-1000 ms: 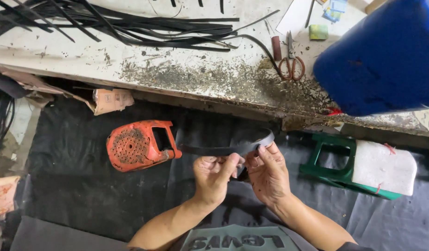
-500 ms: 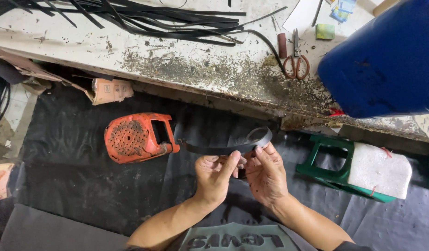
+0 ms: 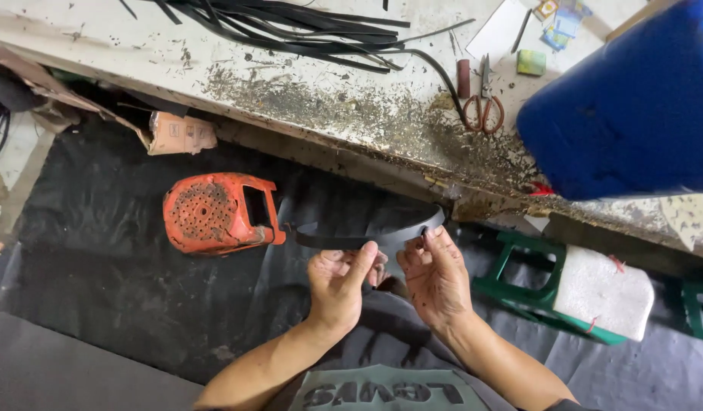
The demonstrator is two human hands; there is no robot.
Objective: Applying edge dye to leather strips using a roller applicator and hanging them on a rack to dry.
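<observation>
Right, both hands are up in front of the chest, working one black rubber strip [image 3: 367, 237]. That strip bows out in a flat loop between them, hanging over the dark sheet on the floor [image 3: 100, 266], just below the table [image 3: 329, 106] edge. The left hand [image 3: 338, 285] has its fingers curled, thumb up against the strip's near edge, pinching it. The right hand [image 3: 435, 278] pinches the other end at the fingertips, close to where the strip curls round by the table's underside.

How far along? Judging by the shape, the strip is bent round but its ends look unjoined, so the loop seems only half formed. Whether anything is fastened, I cannot tell; the fingers cover that spot.

Up on the table, a heap of black strips [image 3: 290, 23] lies untouched, a pair of scissors [image 3: 485, 103] sits beside them, and a big blue container [image 3: 633, 106] stands at the right. Down on the floor, an orange plastic housing [image 3: 214, 213] lies near the left hand, and a green stool [image 3: 565, 289] with a white pad sits off to the right.
</observation>
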